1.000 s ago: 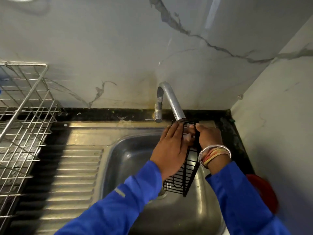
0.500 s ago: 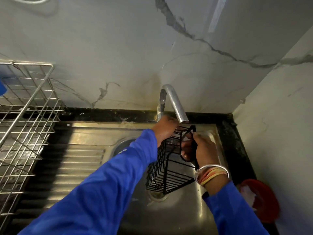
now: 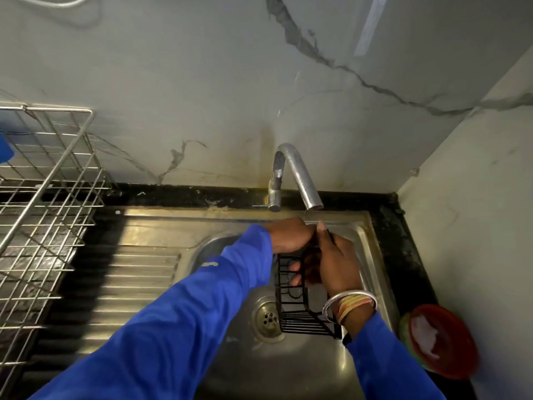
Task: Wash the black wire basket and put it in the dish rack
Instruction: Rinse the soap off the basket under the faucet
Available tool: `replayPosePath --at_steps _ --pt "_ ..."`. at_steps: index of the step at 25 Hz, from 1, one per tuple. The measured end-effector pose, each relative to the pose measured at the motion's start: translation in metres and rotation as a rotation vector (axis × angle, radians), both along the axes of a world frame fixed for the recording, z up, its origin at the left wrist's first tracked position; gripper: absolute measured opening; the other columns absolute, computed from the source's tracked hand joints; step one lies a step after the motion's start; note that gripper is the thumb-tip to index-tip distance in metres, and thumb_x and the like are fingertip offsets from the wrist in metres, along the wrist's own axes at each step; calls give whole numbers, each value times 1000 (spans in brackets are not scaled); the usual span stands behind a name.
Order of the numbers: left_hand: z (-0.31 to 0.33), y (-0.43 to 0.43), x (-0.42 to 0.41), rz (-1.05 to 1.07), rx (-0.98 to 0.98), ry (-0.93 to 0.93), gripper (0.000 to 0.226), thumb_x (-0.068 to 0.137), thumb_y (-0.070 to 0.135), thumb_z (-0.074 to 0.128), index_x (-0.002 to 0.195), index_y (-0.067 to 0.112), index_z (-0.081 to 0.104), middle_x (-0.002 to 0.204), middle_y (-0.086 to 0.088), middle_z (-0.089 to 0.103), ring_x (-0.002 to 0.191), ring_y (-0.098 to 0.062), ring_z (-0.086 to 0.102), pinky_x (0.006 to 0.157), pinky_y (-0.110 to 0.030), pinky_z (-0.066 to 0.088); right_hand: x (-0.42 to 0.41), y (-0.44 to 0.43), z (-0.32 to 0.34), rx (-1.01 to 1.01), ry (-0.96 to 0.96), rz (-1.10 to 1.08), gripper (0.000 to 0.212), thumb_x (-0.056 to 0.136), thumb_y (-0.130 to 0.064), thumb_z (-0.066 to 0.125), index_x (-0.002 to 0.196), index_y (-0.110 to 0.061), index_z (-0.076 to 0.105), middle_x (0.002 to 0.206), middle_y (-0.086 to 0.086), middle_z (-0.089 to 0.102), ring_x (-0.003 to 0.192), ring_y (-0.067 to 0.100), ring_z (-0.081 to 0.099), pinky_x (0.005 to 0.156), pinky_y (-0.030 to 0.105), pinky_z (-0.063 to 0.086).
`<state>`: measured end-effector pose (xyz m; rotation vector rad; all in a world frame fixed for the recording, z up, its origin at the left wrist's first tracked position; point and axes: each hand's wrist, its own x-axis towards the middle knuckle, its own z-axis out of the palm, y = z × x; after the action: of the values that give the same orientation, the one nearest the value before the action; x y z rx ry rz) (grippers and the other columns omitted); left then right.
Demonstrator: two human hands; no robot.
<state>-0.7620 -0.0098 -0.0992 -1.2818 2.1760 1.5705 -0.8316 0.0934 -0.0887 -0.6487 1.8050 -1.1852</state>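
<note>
The black wire basket (image 3: 300,310) hangs upright over the steel sink (image 3: 372,255), just below the faucet spout (image 3: 302,180). My right hand (image 3: 337,264) grips the basket's upper right edge, thumb pointing up. Bent at the wrist, my left hand (image 3: 291,235) holds the basket's top from the left, and some of its fingers show through the wires. The basket's lower end sits beside the drain (image 3: 266,317). The metal dish rack (image 3: 43,212) stands on the drainboard at the far left.
A red bowl (image 3: 441,339) with something white in it sits on the black counter at the sink's right. The ribbed drainboard (image 3: 129,284) lies between sink and rack. A blue object (image 3: 5,148) shows at the rack's left edge. Marble walls close the back and right.
The basket has turned and dropped lower in the sink, toward the drain. My left hand moved from the basket's face to its top edge, and my right hand shifted its grip.
</note>
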Motion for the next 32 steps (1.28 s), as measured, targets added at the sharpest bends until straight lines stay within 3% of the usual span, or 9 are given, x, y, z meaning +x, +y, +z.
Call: replayPosePath --at_steps 4,8,10,15,19,23,26,30,32 --pt "2 -10 13 139 329 14 33 107 33 47 89 12 66 81 -7 68 79 -24 64 86 -38 55 16 11 -3 -42 165 69 57 93 -56 35 79 -10 65 63 11 69 52 23 66 50 34 55" --pt "15 -9 19 165 402 -54 41 108 29 41 78 8 59 50 -2 62 40 -14 59 44 -19 49 13 11 12 -22 -30 44 54 100 -44 36 86 0 63 61 18 66 46 27 62 41 27 49" --pt "24 -7 23 175 378 -81 39 108 28 41 76 11 55 44 2 57 33 -10 54 36 -15 41 3 4 21 57 -51 65 52 102 -41 36 85 1 62 57 16 64 48 25 61 45 29 50" --pt "14 -4 41 351 314 17 30 105 35 52 85 15 63 57 5 57 50 -8 52 49 -20 42 -42 -47 15 169 330 118 44 95 -41 49 66 -14 66 68 10 65 60 22 54 64 36 46" --pt "9 15 60 455 231 95 25 102 32 59 120 15 65 104 6 63 89 -10 57 81 -24 45 -49 -66 11 144 358 304 25 93 -20 57 75 -7 68 62 3 61 53 13 50 55 25 40" --pt "-1 23 69 531 132 254 4 100 26 62 96 28 62 105 0 67 86 -5 60 69 -19 46 -40 -70 14 188 329 491 21 87 -28 66 83 -8 67 67 2 65 51 10 51 55 23 43" --pt "-5 26 72 488 -38 246 12 98 40 62 102 29 63 104 0 69 87 -15 67 78 -32 59 -47 -83 14 168 561 634 33 79 -45 73 76 -13 63 64 1 61 54 14 53 56 27 44" --pt "-4 28 91 341 -95 330 22 100 41 61 120 36 65 89 10 72 64 -13 67 73 -32 63 -58 -105 19 176 800 750 41 76 -51 74 70 -16 54 64 3 58 55 18 53 57 29 46" --pt "-12 20 101 236 -463 203 27 99 42 60 121 33 71 94 8 75 72 -8 67 80 -31 61 -62 -106 20 155 835 783 38 81 -46 72 69 -14 55 63 4 58 54 18 53 55 26 43"
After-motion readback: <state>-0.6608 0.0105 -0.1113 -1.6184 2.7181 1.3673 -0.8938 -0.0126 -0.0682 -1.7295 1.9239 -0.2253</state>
